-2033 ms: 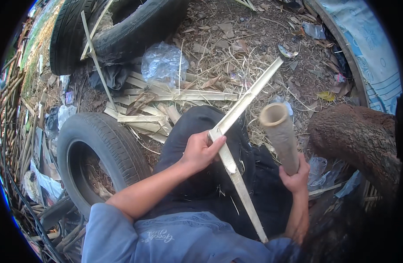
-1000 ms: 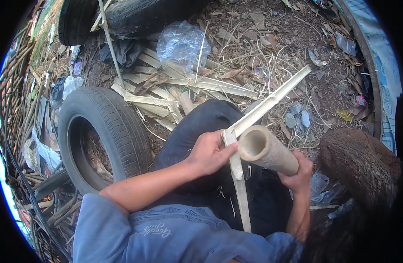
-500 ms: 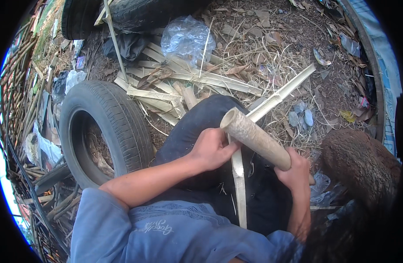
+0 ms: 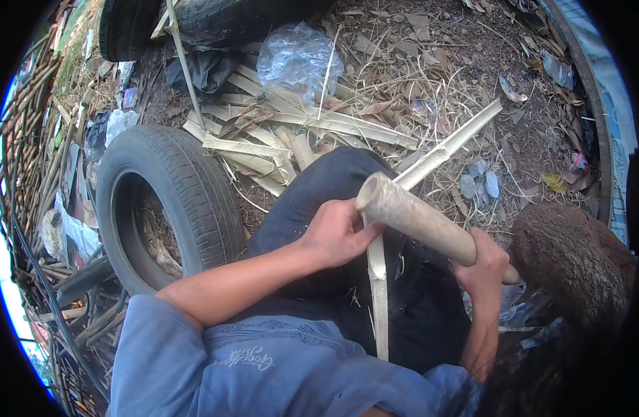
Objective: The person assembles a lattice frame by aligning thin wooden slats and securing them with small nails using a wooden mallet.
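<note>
My right hand (image 4: 485, 263) is closed around a thick, pale bamboo tube (image 4: 420, 221), near its narrower end. The tube slants up and left, its hollow open end near my left hand (image 4: 333, 233). That hand is closed at the edge of a long split bamboo strip (image 4: 378, 292), thumb along its side; the fingertips underneath are hidden. The strip crosses my lap and reaches up and right over the ground, its middle covered by the tube. Whether tube and strip touch cannot be told.
A worn tire (image 4: 215, 208) stands on the left, with a pile of split bamboo pieces (image 4: 264, 142) ahead. Clear plastic (image 4: 298, 59) lies on the pile. A rough brown trunk-like mass (image 4: 573, 257) rises on the right, near small grey stones (image 4: 480, 182). Sticks (image 4: 27, 139) line the far left.
My right hand has shifted right and slightly up, carrying the bamboo tube with it; more of its narrow end shows. My left hand and the strip have hardly moved.
</note>
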### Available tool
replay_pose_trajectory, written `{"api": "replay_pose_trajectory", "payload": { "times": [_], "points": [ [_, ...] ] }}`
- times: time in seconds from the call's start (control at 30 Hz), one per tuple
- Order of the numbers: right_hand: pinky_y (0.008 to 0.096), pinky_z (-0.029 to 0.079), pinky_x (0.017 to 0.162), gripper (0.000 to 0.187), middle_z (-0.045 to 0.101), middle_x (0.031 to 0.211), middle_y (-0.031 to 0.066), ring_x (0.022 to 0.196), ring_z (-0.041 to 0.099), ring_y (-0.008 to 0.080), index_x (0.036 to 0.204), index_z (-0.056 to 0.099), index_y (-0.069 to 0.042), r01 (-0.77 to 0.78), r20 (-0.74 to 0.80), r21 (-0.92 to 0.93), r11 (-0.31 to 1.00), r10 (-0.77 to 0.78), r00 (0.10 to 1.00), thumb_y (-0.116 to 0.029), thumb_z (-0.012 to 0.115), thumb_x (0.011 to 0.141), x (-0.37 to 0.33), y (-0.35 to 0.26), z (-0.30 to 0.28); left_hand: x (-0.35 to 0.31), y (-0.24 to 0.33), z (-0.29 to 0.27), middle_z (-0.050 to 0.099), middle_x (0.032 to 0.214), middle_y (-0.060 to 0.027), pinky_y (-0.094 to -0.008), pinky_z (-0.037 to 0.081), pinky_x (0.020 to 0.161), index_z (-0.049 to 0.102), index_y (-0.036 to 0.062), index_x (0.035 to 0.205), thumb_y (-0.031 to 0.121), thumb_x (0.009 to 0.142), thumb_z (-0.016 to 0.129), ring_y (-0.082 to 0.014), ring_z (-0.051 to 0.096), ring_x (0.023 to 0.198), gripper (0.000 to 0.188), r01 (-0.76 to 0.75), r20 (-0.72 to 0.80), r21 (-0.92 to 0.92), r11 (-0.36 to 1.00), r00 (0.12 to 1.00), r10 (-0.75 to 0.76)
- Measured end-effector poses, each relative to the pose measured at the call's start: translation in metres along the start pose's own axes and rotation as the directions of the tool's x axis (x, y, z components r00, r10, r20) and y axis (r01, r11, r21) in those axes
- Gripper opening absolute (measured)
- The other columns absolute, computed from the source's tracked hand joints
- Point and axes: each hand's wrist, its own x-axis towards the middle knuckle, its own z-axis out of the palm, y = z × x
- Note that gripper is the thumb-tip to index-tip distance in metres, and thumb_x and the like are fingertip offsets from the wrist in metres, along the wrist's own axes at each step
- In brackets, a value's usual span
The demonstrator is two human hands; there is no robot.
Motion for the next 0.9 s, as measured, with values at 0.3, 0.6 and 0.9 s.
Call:
{"api": "replay_pose_trajectory", "payload": {
  "times": [0.3, 0.6, 0.9],
  "points": [
    [0.0455, 0.051, 0.068, 0.044, 0.066, 0.081, 0.0149, 0.075, 0.066, 0.0374, 0.101, 0.061, -0.006, -0.037, -0.010, 0.133, 0.990, 0.038, 0.999, -0.014, 0.080, 0.062, -0.010, 0.008, -0.005, 0.001, 0.010, -0.002, 0.060, 0.060, -0.0116, -0.0362, 0.047, 0.056, 0.064, -0.0001, 0.090, 0.025, 0.088, 0.069, -0.0239, 0.059, 0.052, 0.025, -0.020, 0.023, -0.037, 0.999, 1.000, 0.021],
    [0.0459, 0.053, 0.071, 0.041, 0.068, 0.082, 0.0197, 0.079, 0.068, 0.0416, 0.103, 0.059, -0.003, -0.329, 0.044, 0.291, 0.898, 0.331, 0.943, -0.010, 0.071, 0.064, -0.023, 0.001, -0.006, 0.001, 0.009, -0.005, 0.061, 0.071, 0.0007, -0.0241, 0.045, 0.057, 0.062, -0.0004, 0.095, 0.021, 0.094, 0.067, -0.0027, 0.053, 0.064, 0.023, 0.034, 0.093, -0.029, 0.999, 0.995, -0.032],
    [0.0527, 0.049, 0.077, 0.044, 0.069, 0.090, 0.0243, 0.090, 0.064, 0.0468, 0.108, 0.057, -0.007, -0.660, -0.047, 0.011, 0.751, 0.660, 0.750, -0.017, 0.071, 0.068, -0.128, 0.089, -0.012, -0.007, 0.024, 0.001, 0.059, 0.080, 0.0021, -0.0201, 0.047, 0.054, 0.058, 0.0036, 0.103, 0.018, 0.094, 0.067, -0.0040, 0.058, 0.068, 0.020, -0.071, 0.049, -0.196, 0.978, 0.995, 0.082]
  ]
}}
